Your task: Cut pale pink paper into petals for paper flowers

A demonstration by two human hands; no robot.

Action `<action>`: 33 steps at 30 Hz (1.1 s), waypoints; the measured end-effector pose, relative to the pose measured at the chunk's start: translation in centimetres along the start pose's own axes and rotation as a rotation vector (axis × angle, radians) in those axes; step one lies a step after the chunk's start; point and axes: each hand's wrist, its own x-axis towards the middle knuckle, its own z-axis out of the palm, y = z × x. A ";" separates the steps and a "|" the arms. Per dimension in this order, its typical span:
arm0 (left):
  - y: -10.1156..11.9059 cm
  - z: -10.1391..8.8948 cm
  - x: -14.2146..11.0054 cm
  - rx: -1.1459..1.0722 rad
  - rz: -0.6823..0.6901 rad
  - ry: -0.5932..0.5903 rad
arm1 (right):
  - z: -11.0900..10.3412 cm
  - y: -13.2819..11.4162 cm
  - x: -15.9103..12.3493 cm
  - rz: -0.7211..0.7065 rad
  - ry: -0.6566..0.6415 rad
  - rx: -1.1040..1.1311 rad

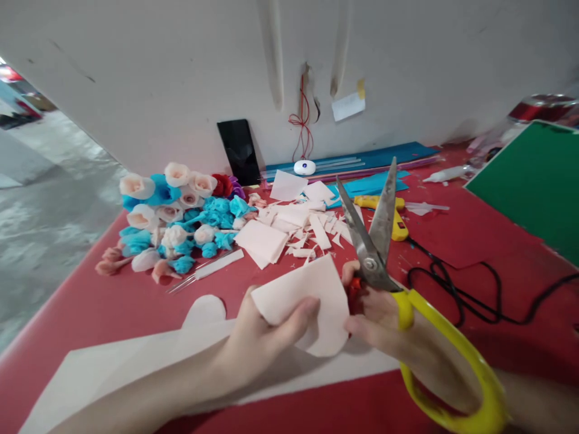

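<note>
My left hand (262,340) pinches a pale pink folded piece of paper (332,301), thumb on its near face. The paper's lower right corner is cut round. My right hand (389,322) holds yellow-handled scissors (371,264), with the blades apart and pointing up and away. Its thumb and fingertips are at the paper's right edge. Below both hands lies a long pale sheet (113,361), with a rounded paper piece (205,310) at its far edge. A folded stack of pale paper (261,241) and paper scraps (320,232) lie just beyond.
Blue, white and pink paper flowers (215,211) crowd the red table's left side. A yellow glue gun (398,220) with a looping black cord (452,289) lies right. A black phone (239,150) leans on the wall. A green board (529,187) stands far right.
</note>
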 end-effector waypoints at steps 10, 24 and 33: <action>0.1 0.2 0.2 0.114 -0.032 0.031 | 0.6 0.0 -0.2 0.127 0.041 0.145; -0.1 0.1 0.1 0.165 0.005 0.039 | 0.4 -0.4 -0.4 0.060 0.022 0.048; -0.1 0.3 0.1 0.126 0.012 0.013 | 0.3 -0.6 -0.3 0.059 -0.006 0.120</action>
